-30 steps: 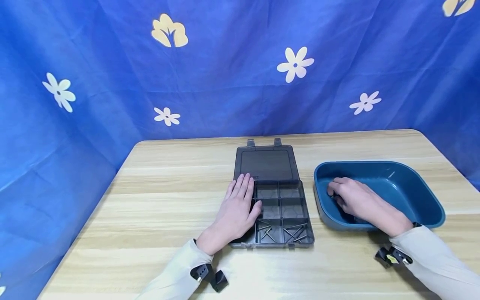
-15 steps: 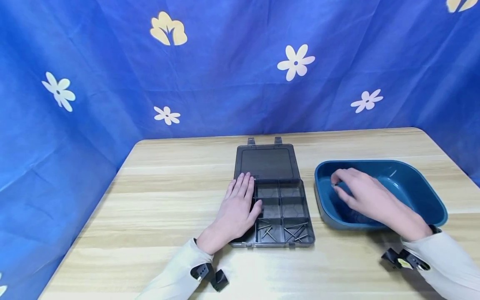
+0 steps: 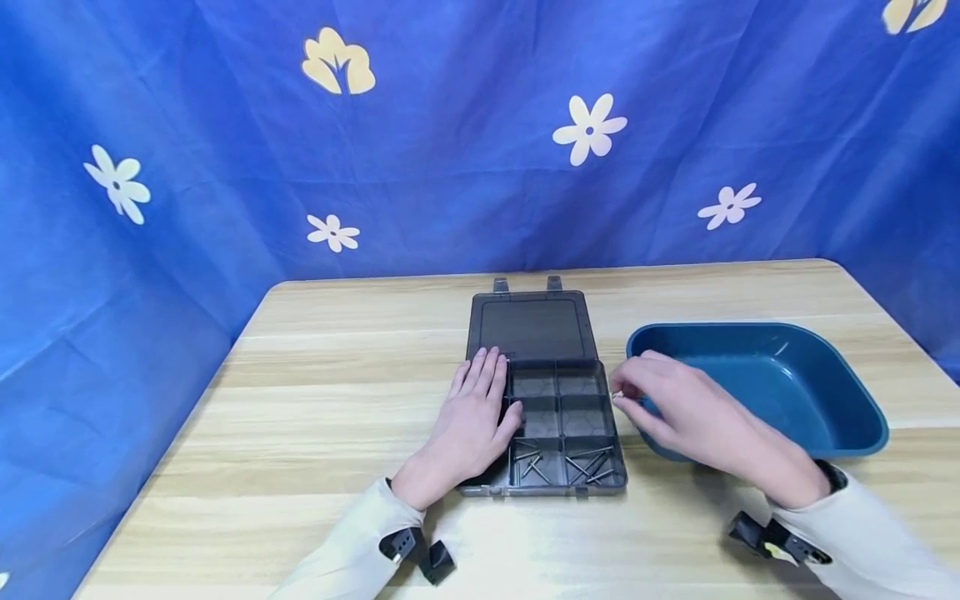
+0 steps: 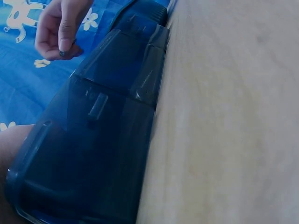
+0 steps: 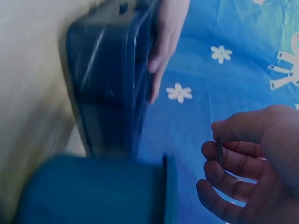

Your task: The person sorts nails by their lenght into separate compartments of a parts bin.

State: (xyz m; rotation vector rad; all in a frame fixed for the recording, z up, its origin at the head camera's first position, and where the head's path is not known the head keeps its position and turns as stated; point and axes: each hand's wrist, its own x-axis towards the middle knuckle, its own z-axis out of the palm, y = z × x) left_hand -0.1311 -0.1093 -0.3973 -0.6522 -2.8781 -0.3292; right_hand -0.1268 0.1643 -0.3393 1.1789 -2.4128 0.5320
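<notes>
A small dark screw with a threaded shank is pinched between the thumb and fingertips of my right hand. That hand hovers over the left rim of the blue basin, its fingertips close to the right side of the grey divided box. My left hand rests over the left column of the box, fingers straight and thumb spread, hiding the compartments beneath. Several thin metal screws lie in the front right compartment, and several more in the front middle one.
The see-through lid of the box lies folded back behind it, its two latches toward the curtain. A blue flowered curtain borders the wooden table at the back and sides.
My right hand has lifted out of the basin with the screw and moved left toward the box. My left hand has stayed on the box.
</notes>
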